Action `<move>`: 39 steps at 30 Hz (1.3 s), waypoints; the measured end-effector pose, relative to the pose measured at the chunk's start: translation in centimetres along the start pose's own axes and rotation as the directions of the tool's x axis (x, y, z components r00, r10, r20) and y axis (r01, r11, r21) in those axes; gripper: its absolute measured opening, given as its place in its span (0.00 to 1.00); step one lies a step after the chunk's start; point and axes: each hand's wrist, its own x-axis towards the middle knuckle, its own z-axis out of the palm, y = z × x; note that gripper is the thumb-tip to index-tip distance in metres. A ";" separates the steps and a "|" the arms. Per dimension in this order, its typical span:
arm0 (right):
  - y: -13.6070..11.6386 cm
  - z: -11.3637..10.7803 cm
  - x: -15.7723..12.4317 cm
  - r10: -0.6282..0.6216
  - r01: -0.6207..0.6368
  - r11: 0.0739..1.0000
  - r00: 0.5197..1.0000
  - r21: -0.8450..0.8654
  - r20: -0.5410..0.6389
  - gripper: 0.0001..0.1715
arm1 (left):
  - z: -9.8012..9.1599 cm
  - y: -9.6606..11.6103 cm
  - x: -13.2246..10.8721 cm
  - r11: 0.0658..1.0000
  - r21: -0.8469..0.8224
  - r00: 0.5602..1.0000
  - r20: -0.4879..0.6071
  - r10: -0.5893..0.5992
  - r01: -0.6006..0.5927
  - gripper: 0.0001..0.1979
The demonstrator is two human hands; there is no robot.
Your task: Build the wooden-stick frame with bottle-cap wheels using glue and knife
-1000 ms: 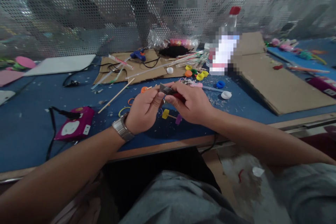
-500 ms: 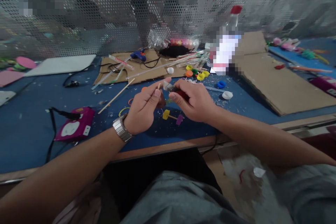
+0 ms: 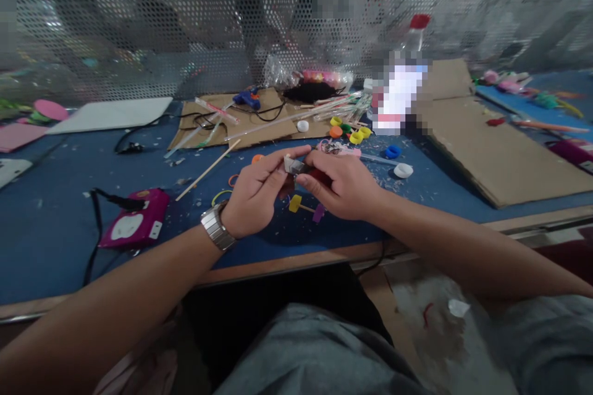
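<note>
My right hand (image 3: 347,182) is closed round a red-handled utility knife (image 3: 296,166), its grey blade sticking out to the left. The blade lies against the tip of a small wooden stick (image 3: 286,161) pinched between the thumb and fingers of my left hand (image 3: 252,197); most of the stick is hidden. Just below my hands, a yellow piece (image 3: 295,203) and a purple piece (image 3: 318,213) sit at the two ends of a short stick on the blue table (image 3: 259,241).
Left of my hands lie a long wooden stick (image 3: 208,170) and a magenta box (image 3: 136,219) with a black cable. Behind them are a blue glue gun (image 3: 247,99), coloured bottle caps (image 3: 356,137) and a lit phone (image 3: 398,95). Cardboard (image 3: 504,154) covers the right side.
The knife blade has come left and slightly down onto the stick's tip, with my hands closer together. The view has shifted slightly.
</note>
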 end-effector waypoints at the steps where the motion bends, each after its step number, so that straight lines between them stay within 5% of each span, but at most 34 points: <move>1: 0.0 0.0 0.0 -0.001 0.001 1.000 1.000 0.001 0.008 0.26 | 0.0 0.1 0.0 1.000 0.011 1.000 -0.002 -0.008 0.008 0.21; 6: 0.0 0.0 0.0 0.000 0.000 1.000 1.000 0.009 0.001 0.24 | -0.2 0.3 -0.2 1.000 0.024 1.000 0.030 -0.008 0.008 0.22; 15: -0.2 0.0 -0.1 -0.019 0.019 1.000 0.999 0.012 -0.026 0.23 | -0.3 1.3 -0.1 0.867 0.418 0.962 0.096 0.255 -0.271 0.22; 22: -0.5 0.1 -0.3 -0.007 0.007 1.000 0.998 0.000 -0.065 0.26 | -0.2 1.8 -0.2 0.802 0.533 0.959 0.079 0.272 -0.271 0.24; 30: -0.7 0.6 -0.4 0.005 -0.008 1.000 0.994 -0.025 -0.114 0.27 | 0.0 1.7 -0.1 0.791 0.540 0.950 0.053 0.307 -0.286 0.23; 39: -0.6 0.3 -0.2 0.026 -0.023 0.999 0.996 0.029 -0.090 0.27 | -0.7 1.5 0.2 0.793 0.505 0.939 0.158 0.305 -0.342 0.23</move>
